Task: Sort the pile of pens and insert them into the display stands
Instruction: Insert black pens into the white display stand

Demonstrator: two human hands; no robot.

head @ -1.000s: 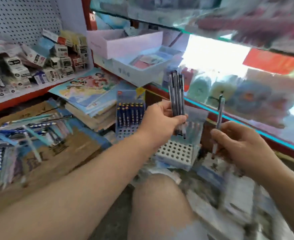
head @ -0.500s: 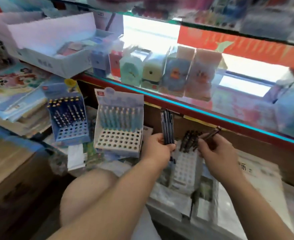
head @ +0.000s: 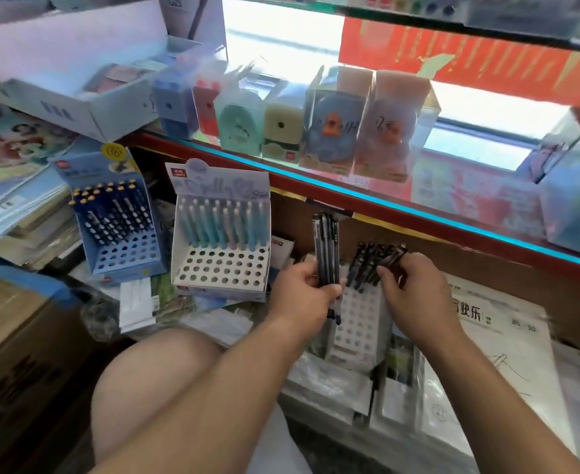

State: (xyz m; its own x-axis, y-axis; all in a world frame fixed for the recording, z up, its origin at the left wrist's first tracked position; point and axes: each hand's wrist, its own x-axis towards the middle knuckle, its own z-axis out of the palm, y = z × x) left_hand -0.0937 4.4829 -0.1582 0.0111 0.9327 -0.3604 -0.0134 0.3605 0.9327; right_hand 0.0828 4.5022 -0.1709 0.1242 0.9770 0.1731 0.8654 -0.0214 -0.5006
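We are inserting: left grip (head: 302,289) clamps spare pens (head: 326,248); right grip (head: 411,292) pinches 1 pen (head: 396,253), which likely needs a free stand (head: 357,319) hole beneath.

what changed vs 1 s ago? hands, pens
Right hand brought its single pen down from mid-air to the back row of the nearest stand, beside the dark pens standing there; it still pinches it. Left hand dropped lower, beside the stand, still gripping the pen bundle.
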